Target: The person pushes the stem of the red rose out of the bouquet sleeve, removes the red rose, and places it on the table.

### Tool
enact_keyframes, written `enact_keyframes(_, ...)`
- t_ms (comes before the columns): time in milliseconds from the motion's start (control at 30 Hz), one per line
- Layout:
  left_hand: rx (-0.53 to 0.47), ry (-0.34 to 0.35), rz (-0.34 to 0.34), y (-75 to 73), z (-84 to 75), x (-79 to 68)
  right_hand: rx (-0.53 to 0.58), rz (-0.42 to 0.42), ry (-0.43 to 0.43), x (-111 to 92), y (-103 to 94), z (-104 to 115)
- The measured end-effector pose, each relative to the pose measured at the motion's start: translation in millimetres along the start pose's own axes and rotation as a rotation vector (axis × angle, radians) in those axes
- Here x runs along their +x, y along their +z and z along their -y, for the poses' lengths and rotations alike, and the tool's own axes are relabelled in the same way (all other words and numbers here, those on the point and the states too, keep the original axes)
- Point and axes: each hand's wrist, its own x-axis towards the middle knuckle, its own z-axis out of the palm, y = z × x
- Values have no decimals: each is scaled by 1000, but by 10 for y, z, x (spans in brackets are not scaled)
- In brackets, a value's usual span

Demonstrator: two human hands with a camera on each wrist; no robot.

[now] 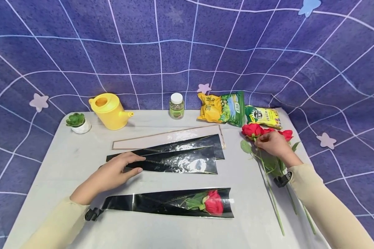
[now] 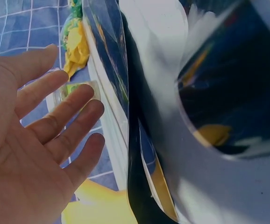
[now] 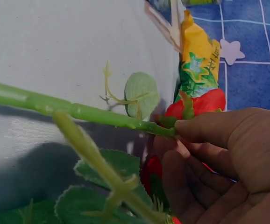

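Observation:
My right hand [image 1: 272,143] pinches the green stem [image 3: 111,120] of a red rose [image 1: 252,130] just below its bloom, thumb against fingers. Other red roses [image 1: 286,134] lie beside it, partly hidden by the hand. The left hand [image 1: 115,174] has its fingers extended at the narrow end of two overlapping black flower sleeves [image 1: 187,160]; whether it touches them I cannot tell. In the left wrist view that hand [image 2: 46,126] holds nothing. Nearer the front lies another black sleeve [image 1: 156,204] with a red rose [image 1: 213,203] inside it.
A pale flower sleeve [image 1: 168,136] lies behind the black ones. Along the back stand a potted succulent [image 1: 78,122], a yellow watering can [image 1: 110,112] and a white-capped jar [image 1: 176,106]. Yellow and green bags [image 1: 222,108] and a smaller packet [image 1: 263,117] lie back right, by the patterned cloth backdrop.

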Motion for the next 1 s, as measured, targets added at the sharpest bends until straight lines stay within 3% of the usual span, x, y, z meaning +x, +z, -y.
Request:
enact_keyframes(267, -5, 12, 12, 33, -19, 4, -42, -20, -14, -3, -17, -5)
enact_keyframes(467, 17, 30, 8, 67, -83, -30, -65, -80, -81, -145, -122, 134)
enact_keyframes(600, 72, 71, 8, 115, -194, -119, -42, -108, -192, -322, -132, 362)
enact_keyframes(733, 169, 153, -21, 246, -328, -266, -16, -56, -346, -558, -19, 629)
enact_keyframes(1000, 319, 246, -31, 596, -512, -502, -78, 23, -690, -1123, 593, 1120)
